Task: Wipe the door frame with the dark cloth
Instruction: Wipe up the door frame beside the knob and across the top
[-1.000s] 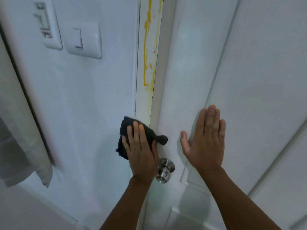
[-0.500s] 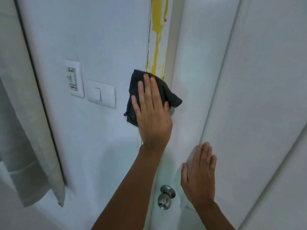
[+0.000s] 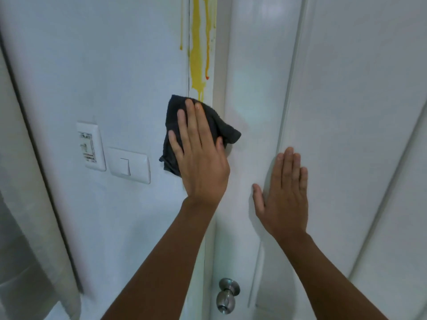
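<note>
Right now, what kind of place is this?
Probably a room in a home, by a doorway: a white door with a metal knob, a light switch on the wall, and a pale curtain hanging at the left.

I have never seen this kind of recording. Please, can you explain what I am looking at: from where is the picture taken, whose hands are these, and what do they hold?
There is no machine here. A person wears a wide-angle camera on the head, so you look forward and down at that person's own two bare hands.

The left hand presses a dark cloth flat against the white door frame. Just above the cloth, yellow drips run down the frame, with a thin orange streak beside them.

The right hand holds nothing; it lies open and flat on the white door. Below is a metal door knob. On the wall to the left are a light switch and a small wall plate.
</note>
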`<state>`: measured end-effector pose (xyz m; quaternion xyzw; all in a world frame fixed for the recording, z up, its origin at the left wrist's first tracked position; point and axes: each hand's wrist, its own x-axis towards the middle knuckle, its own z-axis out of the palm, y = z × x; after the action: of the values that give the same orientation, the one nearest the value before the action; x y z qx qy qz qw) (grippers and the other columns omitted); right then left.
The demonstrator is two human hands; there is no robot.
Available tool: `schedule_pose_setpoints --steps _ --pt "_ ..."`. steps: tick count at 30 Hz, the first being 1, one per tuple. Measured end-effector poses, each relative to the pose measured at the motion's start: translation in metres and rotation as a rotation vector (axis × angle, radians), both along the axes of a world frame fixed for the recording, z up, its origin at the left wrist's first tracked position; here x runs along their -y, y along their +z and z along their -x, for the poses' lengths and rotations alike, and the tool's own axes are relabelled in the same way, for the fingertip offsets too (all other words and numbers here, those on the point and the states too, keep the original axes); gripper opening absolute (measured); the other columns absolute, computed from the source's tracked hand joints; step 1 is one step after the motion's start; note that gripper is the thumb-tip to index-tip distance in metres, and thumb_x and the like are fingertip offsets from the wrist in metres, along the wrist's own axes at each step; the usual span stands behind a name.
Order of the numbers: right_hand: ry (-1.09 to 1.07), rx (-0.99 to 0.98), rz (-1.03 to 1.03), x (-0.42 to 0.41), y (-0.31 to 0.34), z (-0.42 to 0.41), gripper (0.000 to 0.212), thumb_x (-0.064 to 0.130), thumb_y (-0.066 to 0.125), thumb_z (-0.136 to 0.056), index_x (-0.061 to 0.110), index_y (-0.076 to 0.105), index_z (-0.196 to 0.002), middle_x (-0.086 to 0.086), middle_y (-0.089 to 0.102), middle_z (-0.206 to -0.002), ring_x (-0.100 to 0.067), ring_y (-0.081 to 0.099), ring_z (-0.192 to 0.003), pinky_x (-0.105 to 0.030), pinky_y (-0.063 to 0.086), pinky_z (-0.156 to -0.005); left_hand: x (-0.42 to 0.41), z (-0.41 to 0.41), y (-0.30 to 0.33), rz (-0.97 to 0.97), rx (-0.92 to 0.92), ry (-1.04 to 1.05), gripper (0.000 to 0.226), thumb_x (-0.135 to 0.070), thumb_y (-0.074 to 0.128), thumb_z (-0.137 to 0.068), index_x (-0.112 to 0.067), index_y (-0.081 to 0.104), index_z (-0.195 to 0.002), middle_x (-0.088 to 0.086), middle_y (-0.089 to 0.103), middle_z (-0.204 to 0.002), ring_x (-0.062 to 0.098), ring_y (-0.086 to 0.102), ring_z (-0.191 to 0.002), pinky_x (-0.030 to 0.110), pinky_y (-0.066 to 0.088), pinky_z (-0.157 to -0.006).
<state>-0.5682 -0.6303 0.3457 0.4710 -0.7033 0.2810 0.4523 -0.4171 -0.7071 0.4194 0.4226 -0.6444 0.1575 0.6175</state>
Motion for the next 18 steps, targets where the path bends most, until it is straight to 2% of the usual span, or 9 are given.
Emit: schedule_pose_setpoints --steps 3,8,11,14,18 --pt "-0.013 -0.012 0.049 0.005 -0.005 0.0 0.092 0.044 0.05 -0.097 0.004 -0.003 -0.16 -0.018 -0.001 -0.168 -0.03 -0.004 -0.158 -0.043 0.003 -0.128 0.002 0.001 -0.003 0.03 0.008 -0.016 0.066 -0.03 0.04 -0.105 -0.006 0.012 -0.16 0.012 0.015 -0.169 0.029 0.014 -0.157 0.052 0.015 -0.126" --pt "-0.017 -0.032 0.084 0.008 -0.007 0.002 0.091 0.043 0.051 -0.096 0.002 0.002 -0.16 -0.019 0.002 -0.168 -0.031 -0.002 -0.158 -0.045 0.007 -0.128 -0.001 -0.003 -0.102 -0.023 0.037 -0.044 0.072 -0.023 0.05 -0.101 -0.003 0.012 -0.159 0.017 0.024 -0.165 0.034 0.019 -0.154 0.059 0.023 -0.122" --pt "-0.017 -0.053 0.105 0.009 -0.009 0.003 0.089 0.043 0.051 -0.097 0.0 0.005 -0.16 -0.021 0.005 -0.167 -0.033 0.003 -0.157 -0.046 0.009 -0.128 -0.001 -0.002 -0.125 -0.036 0.042 -0.058 0.071 -0.024 0.047 -0.101 -0.003 0.012 -0.159 0.018 0.024 -0.163 0.034 0.018 -0.154 0.058 0.021 -0.123" --pt "-0.019 -0.052 0.104 0.01 -0.009 0.004 0.088 0.043 0.049 -0.097 0.0 0.005 -0.16 -0.022 0.006 -0.167 -0.034 0.004 -0.157 -0.046 0.008 -0.128 -0.002 -0.002 -0.1 -0.03 0.032 -0.029 0.07 -0.026 0.047 -0.101 -0.002 0.014 -0.158 0.018 0.024 -0.164 0.034 0.019 -0.153 0.058 0.021 -0.123" --pt "-0.021 -0.06 0.102 0.011 -0.01 0.005 0.086 0.043 0.048 -0.098 -0.002 0.008 -0.16 -0.023 0.008 -0.167 -0.034 0.003 -0.157 -0.047 0.008 -0.128 0.001 0.002 -0.001 0.04 -0.017 0.018 0.068 -0.029 0.047 -0.102 -0.003 0.019 -0.158 0.016 0.024 -0.166 0.032 0.022 -0.154 0.055 0.021 -0.124"
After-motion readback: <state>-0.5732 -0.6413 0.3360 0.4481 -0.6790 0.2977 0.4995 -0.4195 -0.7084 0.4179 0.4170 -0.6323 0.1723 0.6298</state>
